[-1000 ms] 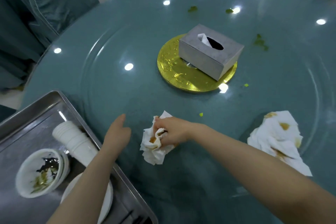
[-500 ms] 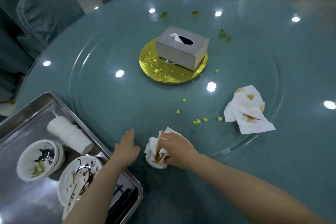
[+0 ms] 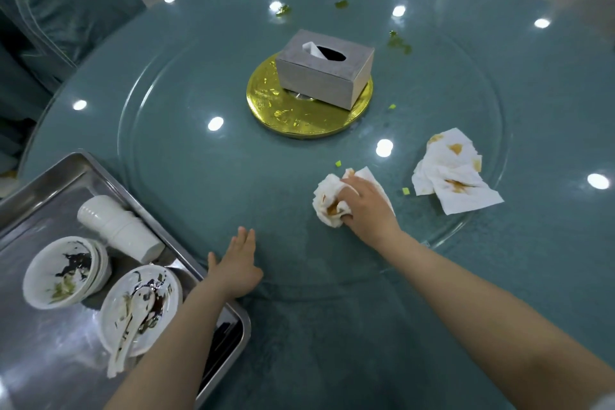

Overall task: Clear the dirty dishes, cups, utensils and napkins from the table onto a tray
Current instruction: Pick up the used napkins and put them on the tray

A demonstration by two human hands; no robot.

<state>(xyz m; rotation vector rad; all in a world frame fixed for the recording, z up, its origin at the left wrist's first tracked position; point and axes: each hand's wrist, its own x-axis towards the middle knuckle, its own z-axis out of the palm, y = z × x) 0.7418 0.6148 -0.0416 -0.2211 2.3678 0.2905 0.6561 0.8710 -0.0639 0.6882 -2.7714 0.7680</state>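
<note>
The tissue box (image 3: 324, 68) stands on a gold disc (image 3: 299, 116) at the middle of the round glass-topped counter (image 3: 199, 183), and everything else is placed from it. Toward the person from the box, slightly to its right, the right hand (image 3: 366, 206) presses down on a crumpled napkin (image 3: 327, 201) with orange stains; the fingers curl over and into the wad, so this grip is grasping the napkin against the glass. Further right of the box, and a little nearer the person, a second stained napkin (image 3: 452, 173) lies spread open on the glass, apart from the first one. Small green food scraps (image 3: 338, 163) dot the glass between the box and the two napkins, and more green bits (image 3: 397, 41) lie on the far side of the box. Well toward the person and to the left of the box, the left hand (image 3: 238, 268) rests flat on the counter with straight fingers, its grip released and holding nothing, just beside the corner of a metal tray (image 3: 60, 176). The tray sits at the counter's edge, far to the left of the box and close to the person. On it lies a stack of white cups (image 3: 116, 225) on its side, a stack of dirty bowls (image 3: 63, 271) with dark and green smears, and a dirty plate (image 3: 133, 309) carrying a white spoon (image 3: 128, 333). Covered chairs (image 3: 66, 3) stand around the counter beyond the box, to the left.
</note>
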